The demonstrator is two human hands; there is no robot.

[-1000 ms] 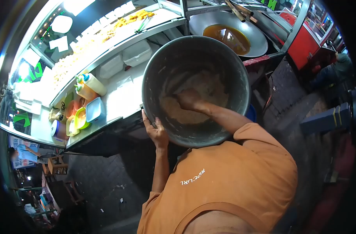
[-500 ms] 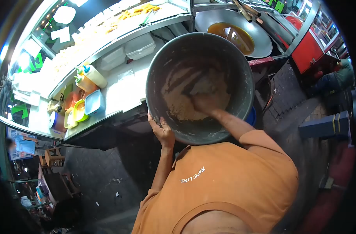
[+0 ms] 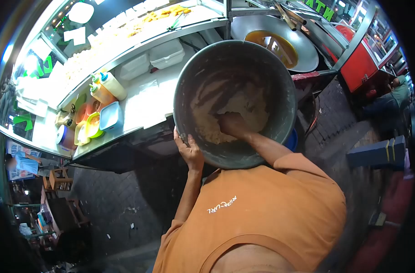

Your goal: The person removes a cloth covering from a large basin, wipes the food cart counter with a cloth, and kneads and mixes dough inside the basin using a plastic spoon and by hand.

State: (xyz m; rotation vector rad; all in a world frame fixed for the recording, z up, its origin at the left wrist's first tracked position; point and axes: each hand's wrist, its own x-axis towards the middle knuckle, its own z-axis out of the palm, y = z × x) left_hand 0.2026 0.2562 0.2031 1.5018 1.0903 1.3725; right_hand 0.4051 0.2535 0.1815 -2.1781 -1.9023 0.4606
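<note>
A large dark grey basin is tilted toward me against my orange shirt. Pale tan powder, like flour with crumbs in it, lies over its bottom. My left hand grips the basin at its lower left rim, thumb and fingers against the edge. Inside the basin, my right hand is pushed into the powder. Its fingertips are buried, so whether they hold anything is hidden.
Behind the basin stands a wok of brown oil. Left of it, a lit counter holds squeeze bottles, a blue container, foam boxes and fried food. A dark bench and a seated person are at right.
My right hand has shifted slightly within the powder. A pale clump seen just beyond its fingers earlier no longer shows there. My left hand stays on the rim.
</note>
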